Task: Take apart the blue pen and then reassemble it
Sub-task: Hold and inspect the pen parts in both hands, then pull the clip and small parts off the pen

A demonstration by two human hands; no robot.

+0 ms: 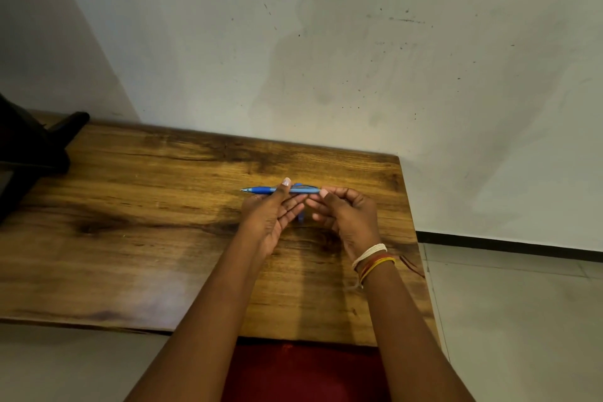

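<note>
Wall: pale plaster [359,42], scuffed and speckled with dark marks; soft shadows fall across it, too vague to give a clear outline.
Floor: light tiles [522,320] to the right of the worktop, with a dark skirting strip where they meet the wall.
Worktop: stained wooden board [146,222] with heavy dark grain; its left end runs out of view, so I cannot see how far it goes.
Dark object: something black [32,140] sits at the far left corner, cut off by the edge and too shadowy to identify.
Red patch: deep red cloth or surface [303,372] below the near edge of the worktop, half hidden between the forearms; what it is I cannot tell.
Left hand: [270,215] raised above the worktop, palm turned inward, thumb and fingers pinching the pen near its middle.
Right hand: [346,212] curled closed around the pen's rear end, which its fingers cover completely.
Wrist threads: white, red and yellow bands [372,259] around the right wrist.
Blue pen: [264,190] held level between both hands just above the worktop, its metal tip pointing left and free.
Blue piece: a small blue shape [301,217] shows in the gap between the palms; whether it is a pen part or a reflection is not clear.
</note>
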